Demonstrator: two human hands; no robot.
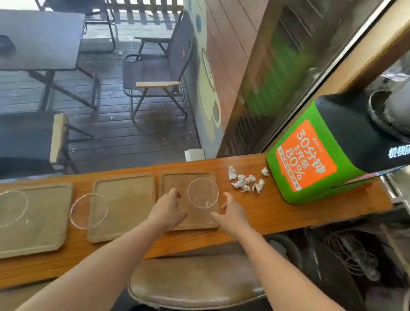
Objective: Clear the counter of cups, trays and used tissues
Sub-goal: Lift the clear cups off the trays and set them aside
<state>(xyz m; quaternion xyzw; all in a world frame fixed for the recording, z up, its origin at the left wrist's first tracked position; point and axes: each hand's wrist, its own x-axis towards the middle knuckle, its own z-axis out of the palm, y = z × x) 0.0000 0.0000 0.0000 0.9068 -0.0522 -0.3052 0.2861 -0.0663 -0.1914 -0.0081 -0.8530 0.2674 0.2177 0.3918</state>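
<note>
Wooden tray carries a clear cup; I see my left hand and right hand flanking that cup, fingers spread, gripping nothing.

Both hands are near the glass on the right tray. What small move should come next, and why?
Probably close the left hand and right hand on the tray edges and lift it with the glass on it. Both hands are open, flanking the glass, holding nothing.
</note>
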